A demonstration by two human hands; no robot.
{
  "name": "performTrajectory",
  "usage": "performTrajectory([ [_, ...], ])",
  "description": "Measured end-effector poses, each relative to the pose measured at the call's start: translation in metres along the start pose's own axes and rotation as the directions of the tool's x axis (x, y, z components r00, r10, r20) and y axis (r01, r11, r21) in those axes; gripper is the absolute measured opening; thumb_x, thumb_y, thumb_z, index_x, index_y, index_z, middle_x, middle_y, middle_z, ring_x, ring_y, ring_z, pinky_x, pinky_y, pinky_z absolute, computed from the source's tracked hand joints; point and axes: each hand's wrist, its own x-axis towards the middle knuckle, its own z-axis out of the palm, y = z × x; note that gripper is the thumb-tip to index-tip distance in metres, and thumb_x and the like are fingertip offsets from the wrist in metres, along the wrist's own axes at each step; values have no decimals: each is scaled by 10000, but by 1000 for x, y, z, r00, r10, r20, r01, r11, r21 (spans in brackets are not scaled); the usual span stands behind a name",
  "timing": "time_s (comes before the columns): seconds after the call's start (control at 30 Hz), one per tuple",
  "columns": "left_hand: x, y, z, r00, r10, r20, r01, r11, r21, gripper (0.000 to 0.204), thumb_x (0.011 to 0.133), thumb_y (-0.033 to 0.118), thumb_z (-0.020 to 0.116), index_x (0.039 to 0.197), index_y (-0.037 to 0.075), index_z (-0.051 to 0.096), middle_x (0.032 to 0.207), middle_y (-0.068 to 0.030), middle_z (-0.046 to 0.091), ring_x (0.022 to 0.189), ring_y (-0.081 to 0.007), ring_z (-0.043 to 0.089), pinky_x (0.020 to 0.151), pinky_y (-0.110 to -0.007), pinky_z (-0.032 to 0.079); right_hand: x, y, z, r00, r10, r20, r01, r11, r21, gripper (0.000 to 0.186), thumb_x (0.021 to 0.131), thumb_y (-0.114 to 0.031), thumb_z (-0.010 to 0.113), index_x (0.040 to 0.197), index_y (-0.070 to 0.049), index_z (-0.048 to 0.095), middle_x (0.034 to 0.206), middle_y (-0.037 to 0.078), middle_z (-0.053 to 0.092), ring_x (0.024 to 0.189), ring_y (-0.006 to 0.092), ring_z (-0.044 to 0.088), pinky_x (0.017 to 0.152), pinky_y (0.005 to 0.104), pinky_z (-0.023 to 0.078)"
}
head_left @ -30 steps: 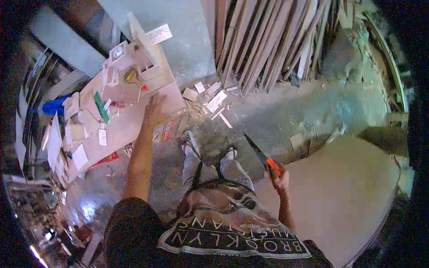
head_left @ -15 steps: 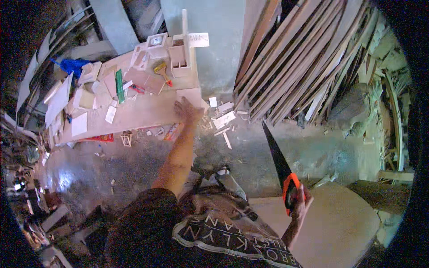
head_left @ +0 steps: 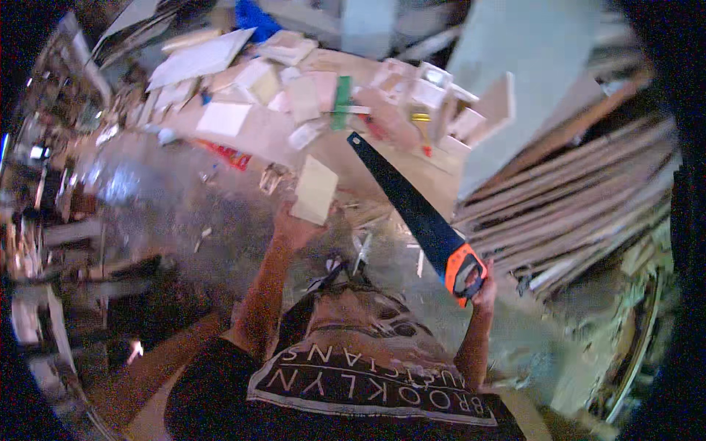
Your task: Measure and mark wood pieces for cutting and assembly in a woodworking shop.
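Head; left hand point(head_left: 296, 226) holds board point(head_left: 316, 189); right hand point(head_left: 485, 289) holds handsaw point(head_left: 414, 206)

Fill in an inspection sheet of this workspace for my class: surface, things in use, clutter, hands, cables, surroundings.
Surface: worktop, wooden, bare at its near right, crowded elsewhere.
Things in use: saw, black blade, orange-and-black handle; board, pale, off the worktop.
Clutter: brush, green strip, white panel, all on the worktop.
Hands: left hand holds the board; right hand grips the saw's handle.
Cables: nothing seen.
Surroundings: planks massed at right.
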Motion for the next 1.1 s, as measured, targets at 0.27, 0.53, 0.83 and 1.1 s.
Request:
performTrajectory([
  [0.27,-31,77,-23,909,233,345,-30,864,-503,720,924,548,392,1487,105,320,1482,-185,385,1269,-430,468,909,-581,478,158,-14,41,987,152,48,-115,888,-445,372,967,-463,499,809,-133,568,617,-25,548,490,118,518,468,269,450],
  [0.53,-7,93,-46,937,209,281,-90,919,-383,694,907,516,498,1445,93,381,1394,-161,483,1217,-387,520,909,-552,482,271,-11,16,912,-407,-46,131,397,-908,421,932,-384,575,1194,-60,633,801,124,640,678,287,584,643,447,477],
  [0.83,66,125,-57,1000,18,16,-18,999,-36,666,872,394,596,1435,94,403,1348,-92,524,1192,-268,541,915,-479,476,236,52,150,670,-594,446,145,-484,-863,368,857,-196,616,1199,-62,597,1104,232,649,975,382,642,805,448,528],
  [1.1,150,159,-39,921,322,221,-347,413,842,837,771,205,704,1498,95,304,1491,-128,360,1352,-320,320,1090,-429,339,187,185,450,859,159,487,182,793,-581,549,948,-314,602,1392,-49,417,1209,133,609,975,238,654,793,342,526],
])
